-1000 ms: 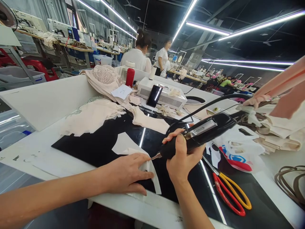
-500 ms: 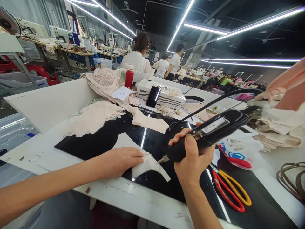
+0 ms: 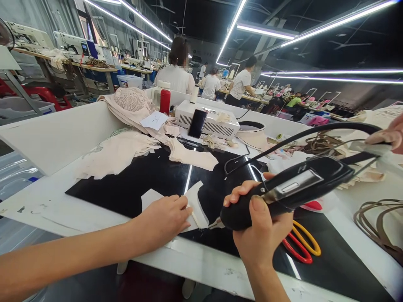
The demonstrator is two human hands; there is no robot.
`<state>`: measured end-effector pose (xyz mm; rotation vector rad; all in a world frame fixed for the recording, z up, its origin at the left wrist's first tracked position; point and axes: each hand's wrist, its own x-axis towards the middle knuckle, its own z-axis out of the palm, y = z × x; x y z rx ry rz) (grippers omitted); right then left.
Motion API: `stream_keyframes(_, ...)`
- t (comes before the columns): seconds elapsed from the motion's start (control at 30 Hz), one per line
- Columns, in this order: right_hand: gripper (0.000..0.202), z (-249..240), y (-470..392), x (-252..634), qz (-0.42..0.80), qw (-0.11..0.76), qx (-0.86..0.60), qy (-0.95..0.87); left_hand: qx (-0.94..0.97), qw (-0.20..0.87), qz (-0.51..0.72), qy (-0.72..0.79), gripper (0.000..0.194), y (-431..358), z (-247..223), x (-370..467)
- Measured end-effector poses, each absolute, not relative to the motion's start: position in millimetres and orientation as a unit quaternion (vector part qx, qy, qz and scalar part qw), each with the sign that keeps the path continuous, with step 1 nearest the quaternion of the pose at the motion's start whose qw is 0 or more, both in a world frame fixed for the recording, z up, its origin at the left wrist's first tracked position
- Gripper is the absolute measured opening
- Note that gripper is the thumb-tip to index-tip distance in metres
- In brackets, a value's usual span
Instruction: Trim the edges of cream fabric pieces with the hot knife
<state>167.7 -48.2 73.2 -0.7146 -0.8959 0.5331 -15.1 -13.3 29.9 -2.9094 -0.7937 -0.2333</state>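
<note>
My left hand (image 3: 163, 218) rests on a white fabric piece (image 3: 197, 203) at the front of the black glossy board (image 3: 126, 195). Its fingers are bent together over a folded part of the fabric. My right hand (image 3: 261, 222) is wrapped round a black handheld tool (image 3: 292, 184) with a silver plate. The tool's narrow metal tip (image 3: 217, 223) points left, at the right edge of the fabric. Red-and-yellow-handled scissors (image 3: 302, 243) lie to the right, partly hidden behind my right hand.
Beige fabric pieces (image 3: 122, 153) lie at the left, another (image 3: 192, 154) behind the board's middle. A phone (image 3: 197, 123) leans on a white vented box (image 3: 220, 121). Another person's hand (image 3: 387, 134) is by the tool's cable at right. People (image 3: 176, 73) work beyond the low partition.
The fabric under my left hand has turned, its right part now folded upward. The tool has tilted slightly and shifted right. The other hand has moved right. The whole view has shifted slightly.
</note>
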Motion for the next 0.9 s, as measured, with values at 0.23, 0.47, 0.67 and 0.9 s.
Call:
stream_keyframes(0.23,0.042,67.0,-43.7,170.6,0.235,0.812,-0.339,-0.413,-0.945,0.149,-0.091,-0.277,0.012,-15.8,25.4,-17.5)
stream_keyframes(0.47,0.043,65.2,-40.6,170.0,0.235,0.816,-0.337,-0.406,-0.959,0.133,-0.216,-0.125,0.017,-16.6,22.2,-6.5)
stream_keyframes(0.67,0.042,62.4,-42.2,170.3,0.24,0.812,-0.34,-0.41,-0.967,0.075,-0.239,-0.047,0.016,-8.2,12.3,4.0)
stream_keyframes(0.9,0.042,61.5,-42.1,170.5,0.235,0.809,-0.347,-0.413,-0.966,0.0,-0.253,-0.052,0.021,7.1,-0.6,0.5)
